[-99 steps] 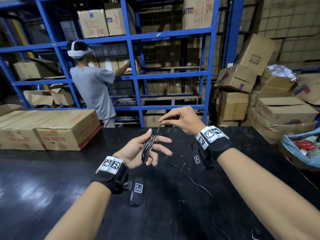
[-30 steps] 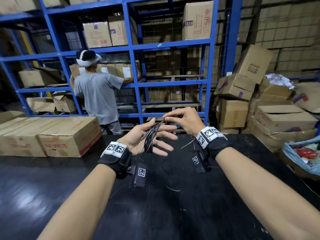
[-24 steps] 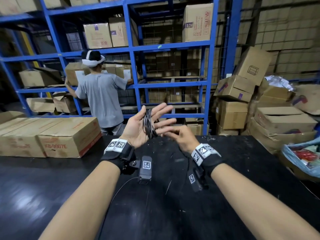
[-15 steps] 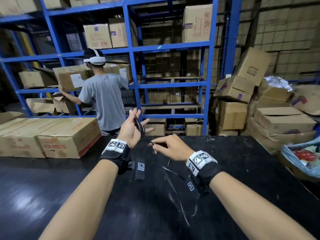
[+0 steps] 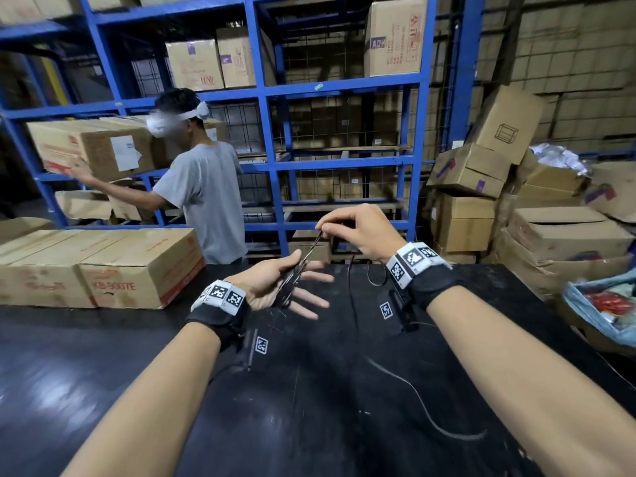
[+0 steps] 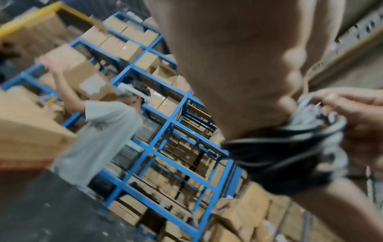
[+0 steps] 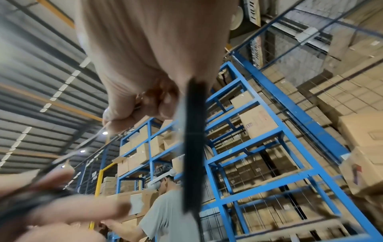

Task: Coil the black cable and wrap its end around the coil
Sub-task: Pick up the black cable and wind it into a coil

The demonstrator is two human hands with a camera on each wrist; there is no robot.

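The left hand [image 5: 275, 287] is held palm up above the black bench [image 5: 103, 390], with the fingers stretched out and a little spread. A bundle of loops of the black cable [image 5: 289, 287] lies across this palm, and the thumb presses on top of it, so the grip of this hand is closed on the coil only by the thumb. In the left wrist view the loops [image 6: 290, 147] appear as many dark strands lying side by side under the thumb. The right hand [image 5: 358, 232] is higher and just to the right of the left one. Its thumb and forefinger pinch one strand of the cable, which goes tight and slanted down to the coil; the other fingers are curled. The rest of the cable hangs down below the right hand, and its free part [image 5: 423, 411] lies in a curve on the bench between the two forearms. Behind the bench another person [image 5: 203, 191] in a grey shirt holds a cardboard box [image 5: 96, 146] at the blue rack [image 5: 272, 139]. Two flat cartons [image 5: 103, 266] rest on the left part of the bench.
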